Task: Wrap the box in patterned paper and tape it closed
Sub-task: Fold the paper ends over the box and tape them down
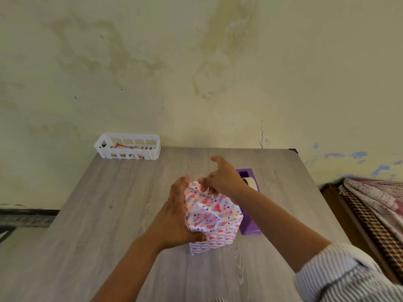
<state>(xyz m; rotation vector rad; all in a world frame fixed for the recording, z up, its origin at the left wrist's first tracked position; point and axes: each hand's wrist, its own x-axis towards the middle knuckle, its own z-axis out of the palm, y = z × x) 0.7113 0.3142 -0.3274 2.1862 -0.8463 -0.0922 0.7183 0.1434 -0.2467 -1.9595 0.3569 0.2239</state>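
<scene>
A box wrapped in white paper with red and purple hearts [214,216] stands upright on the grey table [109,214]. My left hand [176,212] lies flat against the box's left side, fingers straight, thumb at the lower front. My right hand [220,179] is over the far top edge and pinches a fold of the paper there, other fingers spread. The top of the wrap is creased and loosely folded. A flap of paper sticks out at the bottom front. The box itself is hidden under the paper.
A purple tape dispenser [250,205] with a white roll stands just right of the box, partly behind my right forearm. A white slotted basket [128,147] holding printed paper sits at the table's far left corner. A bed with patterned cloth [375,205] is on the right.
</scene>
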